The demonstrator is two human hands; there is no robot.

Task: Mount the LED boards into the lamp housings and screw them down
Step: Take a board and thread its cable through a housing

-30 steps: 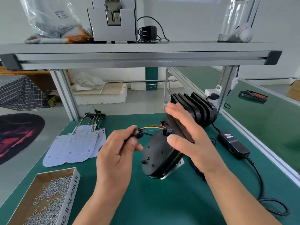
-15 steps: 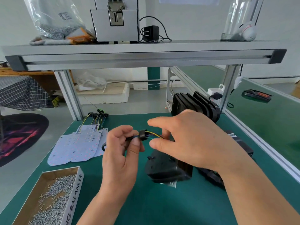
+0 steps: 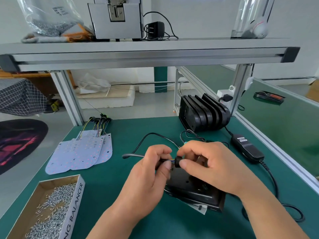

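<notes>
A black lamp housing [image 3: 193,188] lies flat on the green table, with a white LED board edge [image 3: 202,210] showing under its near side. Coloured wires come up from it through a black rubber grommet [image 3: 177,161]. My right hand [image 3: 212,163] pinches the grommet between thumb and forefinger. My left hand [image 3: 151,171] grips the wire bundle just left of the grommet. Both hands hover over the housing's far end. Spare LED boards [image 3: 81,152] with wired leads lie stacked at the left.
A cardboard box of screws [image 3: 51,209] sits at the near left. Several black housings [image 3: 203,114] stand in a row at the back right. A black power adapter [image 3: 246,149] and its cable run along the right side. An aluminium shelf [image 3: 146,54] spans overhead.
The housing, held tilted in my right hand a second ago, now lies flat on the table. My right hand has come to the grommet; both hands have dropped lower.
</notes>
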